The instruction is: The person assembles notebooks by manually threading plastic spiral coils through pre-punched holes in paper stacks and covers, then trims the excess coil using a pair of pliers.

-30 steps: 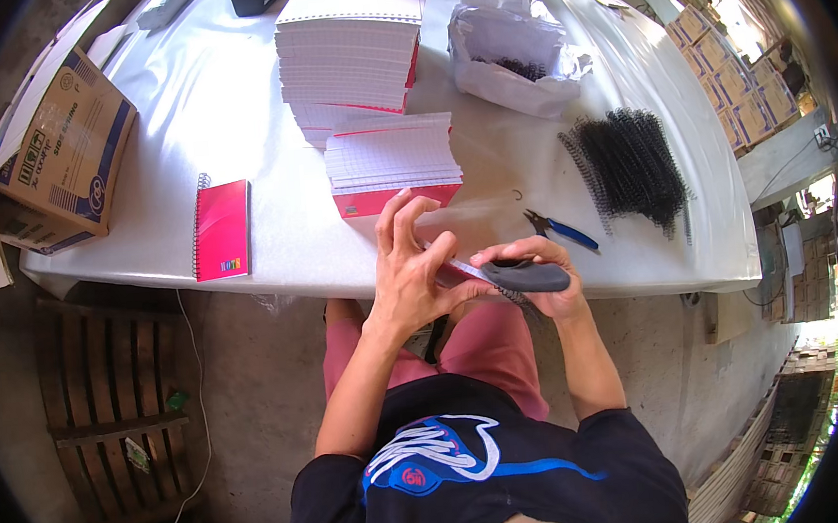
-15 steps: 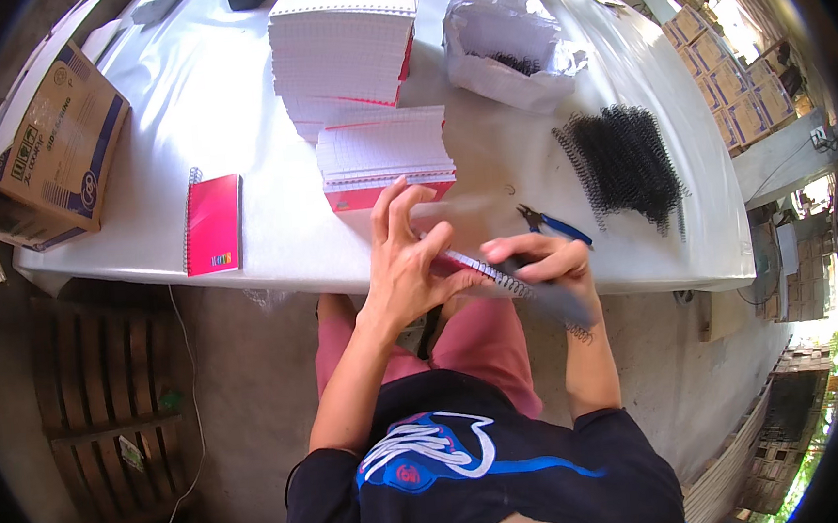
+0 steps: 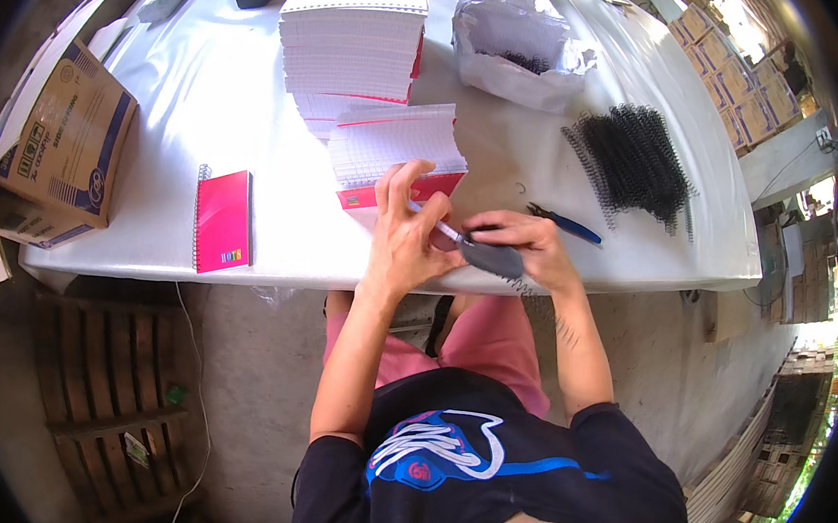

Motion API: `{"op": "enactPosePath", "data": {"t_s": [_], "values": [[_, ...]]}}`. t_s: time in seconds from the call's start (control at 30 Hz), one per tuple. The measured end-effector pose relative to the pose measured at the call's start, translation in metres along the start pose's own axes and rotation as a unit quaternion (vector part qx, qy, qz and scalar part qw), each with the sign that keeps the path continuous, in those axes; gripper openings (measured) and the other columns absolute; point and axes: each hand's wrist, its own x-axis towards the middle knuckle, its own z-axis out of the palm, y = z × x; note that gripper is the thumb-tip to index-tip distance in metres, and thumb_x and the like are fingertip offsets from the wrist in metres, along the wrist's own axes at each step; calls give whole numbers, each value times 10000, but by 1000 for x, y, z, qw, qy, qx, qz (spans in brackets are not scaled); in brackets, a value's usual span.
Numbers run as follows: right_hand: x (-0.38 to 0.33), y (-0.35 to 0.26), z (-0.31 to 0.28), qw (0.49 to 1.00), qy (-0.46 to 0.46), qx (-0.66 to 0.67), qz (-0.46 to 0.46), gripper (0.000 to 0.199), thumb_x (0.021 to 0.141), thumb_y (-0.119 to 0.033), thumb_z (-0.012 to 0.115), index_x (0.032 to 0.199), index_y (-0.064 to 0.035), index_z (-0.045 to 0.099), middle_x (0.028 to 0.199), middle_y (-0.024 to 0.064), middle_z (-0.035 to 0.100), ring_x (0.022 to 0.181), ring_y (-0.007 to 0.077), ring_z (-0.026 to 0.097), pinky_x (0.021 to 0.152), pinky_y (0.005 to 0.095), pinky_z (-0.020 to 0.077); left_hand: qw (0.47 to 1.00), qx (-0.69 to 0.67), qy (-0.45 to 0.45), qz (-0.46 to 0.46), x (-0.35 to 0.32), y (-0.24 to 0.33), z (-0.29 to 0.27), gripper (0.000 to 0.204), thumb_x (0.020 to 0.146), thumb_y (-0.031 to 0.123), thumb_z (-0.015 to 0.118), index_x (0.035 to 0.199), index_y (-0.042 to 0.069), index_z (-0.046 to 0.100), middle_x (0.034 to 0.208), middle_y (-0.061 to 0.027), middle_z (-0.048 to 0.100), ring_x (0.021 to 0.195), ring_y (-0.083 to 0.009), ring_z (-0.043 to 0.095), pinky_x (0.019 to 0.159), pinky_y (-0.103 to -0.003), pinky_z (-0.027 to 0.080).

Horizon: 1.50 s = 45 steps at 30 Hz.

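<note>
My left hand [image 3: 403,231] grips a thin notebook [image 3: 448,232] seen almost edge on, fingers curled over it near the table's front edge. My right hand [image 3: 535,246] holds a dark grey, flat, rounded piece [image 3: 493,258] against the notebook's bound edge; its exact kind I cannot make out. A black spiral coil [image 3: 521,285] trails out below that piece. Just beyond my left hand stands a short stack of punched lined pages with red covers [image 3: 396,146]. Right of my right hand lie blue-handled pliers [image 3: 569,225].
Behind the short stack rises a taller stack of lined pages [image 3: 356,52]. A pile of black spiral coils [image 3: 631,164] lies at right, below a white-lined container [image 3: 513,75] with more coils. At left are a red spiral notebook [image 3: 224,222] and a cardboard box [image 3: 66,145].
My right hand has moved left with the dark piece, closer to my left hand, along the notebook's edge. My left hand keeps its grip. The whole view has shifted slightly.
</note>
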Motion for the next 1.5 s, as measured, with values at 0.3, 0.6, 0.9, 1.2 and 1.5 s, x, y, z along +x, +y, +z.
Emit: {"op": "enactPosePath", "data": {"t_s": [0.3, 0.6, 0.9, 1.2, 1.5], "values": [[10, -11, -15, 998, 45, -17, 27, 365, 728, 101, 600, 1063, -9, 695, 1131, 185, 640, 1055, 262, 614, 935, 314, 473, 998, -53, 16, 30, 2, -4, 3, 581, 398, 410, 908, 700, 60, 557, 1140, -119, 448, 1051, -287, 481, 819, -422, 456], [8, -19, 9, 963, 1, 253, -89, 370, 688, 121, 601, 1030, 20, 700, 1119, 172, 651, 1031, 250, 627, 910, 310, 474, 996, -76, 17, -41, -15, 3, 4, 744, 375, 437, 923, 865, 46, 522, 945, -120, 401, 864, -270, 468, 726, -384, 472], [20, -14, 19, 1000, 9, -19, 11, 391, 710, 112, 550, 1047, -14, 701, 1102, 158, 664, 1015, 218, 629, 885, 283, 472, 939, -254, -6, -232, -29, -2, 4, 945, 405, 364, 960, 1015, 51, 310, 850, -83, 462, 794, -230, 510, 733, -336, 459], [31, -29, 23, 998, -3, -50, 42, 382, 745, 102, 555, 1075, -33, 693, 1083, 127, 676, 998, 200, 632, 862, 281, 479, 957, -247, -23, -152, -27, 0, 3, 864, 485, 239, 946, 1016, 61, 288, 909, -99, 403, 832, -251, 463, 768, -335, 433], [21, -18, -24, 944, 208, -255, 32, 385, 746, 68, 555, 1093, -38, 685, 1144, 168, 635, 1053, 284, 614, 919, 318, 462, 896, -382, -10, -227, -27, -17, 4, 286, 895, 188, 659, 957, 57, 413, 851, -11, 414, 763, -99, 382, 701, -237, 390]]}}
